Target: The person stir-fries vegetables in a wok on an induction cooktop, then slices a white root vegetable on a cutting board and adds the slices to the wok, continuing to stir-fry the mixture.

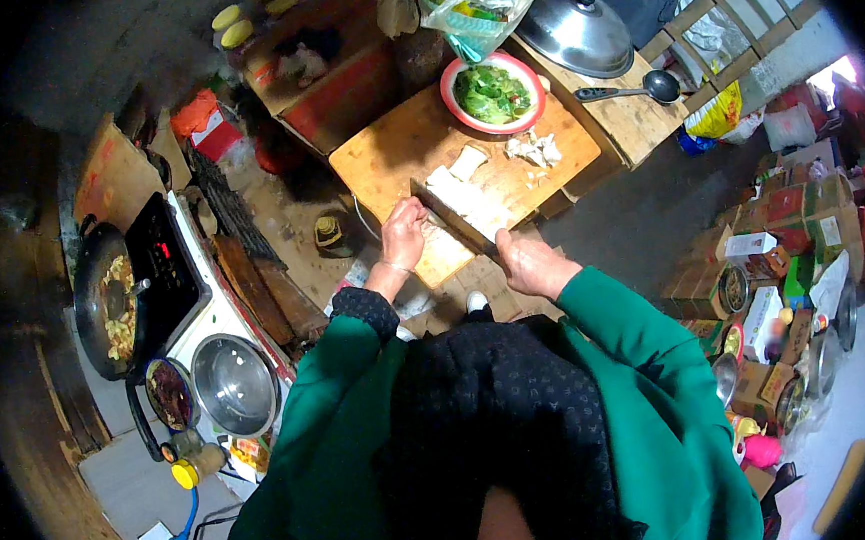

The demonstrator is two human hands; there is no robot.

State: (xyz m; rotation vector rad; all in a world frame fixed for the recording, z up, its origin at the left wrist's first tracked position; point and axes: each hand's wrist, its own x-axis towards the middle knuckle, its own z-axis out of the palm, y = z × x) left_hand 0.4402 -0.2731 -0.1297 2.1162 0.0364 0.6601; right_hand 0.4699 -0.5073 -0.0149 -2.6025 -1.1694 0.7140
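My right hand point(530, 263) grips the handle of a kitchen knife point(455, 219), its dark blade lying diagonally across the wooden cutting board point(379, 153). Curled close beside the blade's far end is my left hand point(404, 234); whether its fingers hold a piece of food is hidden. Strong glare whitens the area along the blade. Just beyond it lies a pale chunk of food point(468, 162). Thin whitish pieces point(533, 150) are heaped to its right. At the board's back stands a red-rimmed bowl point(451, 107) of chopped green vegetables point(492, 94).
A domed metal lid point(577, 26) and a ladle point(638, 90) lie on the wooden surface behind. To my left, a wok point(90, 324) with food sits on an induction cooker point(165, 266), near a steel bowl point(234, 385). Cardboard boxes point(797, 207) crowd the right side.
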